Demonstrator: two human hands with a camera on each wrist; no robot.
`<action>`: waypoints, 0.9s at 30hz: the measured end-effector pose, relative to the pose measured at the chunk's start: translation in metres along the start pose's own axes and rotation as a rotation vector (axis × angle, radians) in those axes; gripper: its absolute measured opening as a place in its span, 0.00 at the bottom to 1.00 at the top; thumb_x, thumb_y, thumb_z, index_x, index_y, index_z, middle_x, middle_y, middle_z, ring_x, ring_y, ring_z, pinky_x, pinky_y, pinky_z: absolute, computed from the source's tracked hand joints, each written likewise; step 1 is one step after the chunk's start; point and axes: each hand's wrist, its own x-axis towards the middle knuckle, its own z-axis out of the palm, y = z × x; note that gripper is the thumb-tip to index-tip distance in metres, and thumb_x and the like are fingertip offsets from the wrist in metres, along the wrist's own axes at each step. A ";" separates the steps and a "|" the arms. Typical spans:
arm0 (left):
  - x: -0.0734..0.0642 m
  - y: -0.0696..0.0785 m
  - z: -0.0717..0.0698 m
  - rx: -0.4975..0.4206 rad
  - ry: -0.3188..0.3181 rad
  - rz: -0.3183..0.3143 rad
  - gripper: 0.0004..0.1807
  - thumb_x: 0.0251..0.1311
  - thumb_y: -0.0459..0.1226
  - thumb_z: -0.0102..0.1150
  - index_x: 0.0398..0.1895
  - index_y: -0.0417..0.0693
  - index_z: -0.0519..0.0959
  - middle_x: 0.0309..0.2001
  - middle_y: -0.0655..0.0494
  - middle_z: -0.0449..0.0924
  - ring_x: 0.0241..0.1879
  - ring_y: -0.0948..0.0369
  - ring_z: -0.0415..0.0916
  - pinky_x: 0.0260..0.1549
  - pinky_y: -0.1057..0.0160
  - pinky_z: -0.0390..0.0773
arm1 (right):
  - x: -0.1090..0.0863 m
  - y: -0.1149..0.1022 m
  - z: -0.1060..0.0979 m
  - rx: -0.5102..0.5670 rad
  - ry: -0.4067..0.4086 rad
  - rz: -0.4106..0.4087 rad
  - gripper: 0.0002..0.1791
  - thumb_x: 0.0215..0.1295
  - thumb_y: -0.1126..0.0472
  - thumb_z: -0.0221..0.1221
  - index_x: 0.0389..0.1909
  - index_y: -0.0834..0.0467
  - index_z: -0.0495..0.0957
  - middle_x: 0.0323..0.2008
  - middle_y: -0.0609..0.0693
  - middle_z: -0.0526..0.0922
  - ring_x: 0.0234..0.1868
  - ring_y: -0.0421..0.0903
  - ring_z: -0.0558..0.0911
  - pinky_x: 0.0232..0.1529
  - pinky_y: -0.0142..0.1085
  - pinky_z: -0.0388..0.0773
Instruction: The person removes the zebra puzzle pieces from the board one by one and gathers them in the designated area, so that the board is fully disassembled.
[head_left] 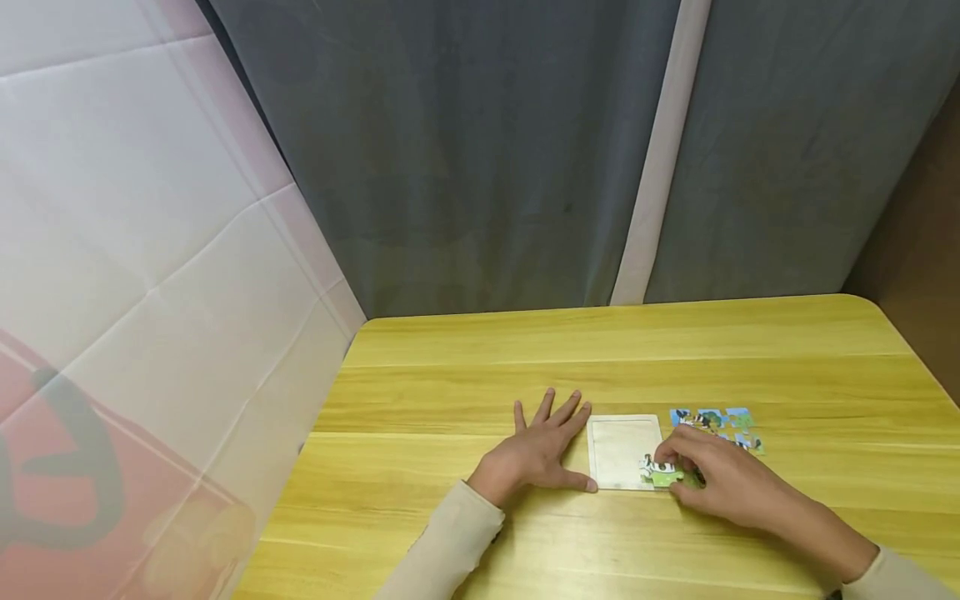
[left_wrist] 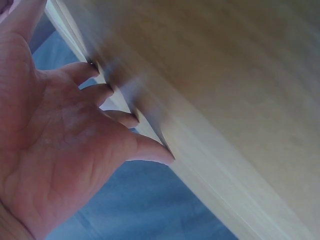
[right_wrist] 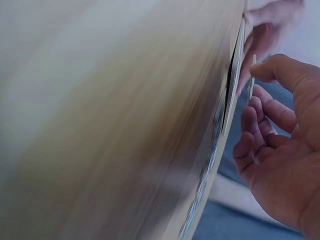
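Note:
A pale, shallow puzzle tray with a raised border lies on the table. My left hand is at its left side with fingers spread, thumb at the near left corner and index fingertip near the far left one. In the left wrist view its fingertips rest on the wooden surface. My right hand pinches a puzzle piece, printed white and green, over the tray's near right corner. From the right wrist view the piece appears edge-on between thumb and fingers, raised off the surface.
Several blue and green picture puzzle pieces lie to the right of the tray, partly behind my right hand. The wood-grain table ends at a grey curtain. A white printed cloth hangs at the left, with a brown panel at the right.

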 end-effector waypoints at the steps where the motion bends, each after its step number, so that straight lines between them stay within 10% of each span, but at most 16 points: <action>1: 0.000 0.000 0.000 0.001 0.000 0.000 0.64 0.57 0.70 0.68 0.88 0.65 0.41 0.89 0.64 0.30 0.88 0.46 0.24 0.75 0.21 0.31 | -0.003 0.004 -0.002 -0.004 0.011 -0.010 0.19 0.56 0.63 0.75 0.45 0.42 0.83 0.36 0.31 0.74 0.34 0.28 0.70 0.33 0.27 0.71; 27: -0.001 0.002 -0.002 -0.002 -0.005 -0.008 0.65 0.57 0.69 0.69 0.88 0.65 0.42 0.89 0.63 0.30 0.88 0.46 0.25 0.75 0.20 0.32 | -0.044 0.056 -0.031 -0.029 0.055 0.005 0.26 0.49 0.68 0.77 0.45 0.42 0.81 0.38 0.30 0.76 0.36 0.25 0.70 0.34 0.28 0.73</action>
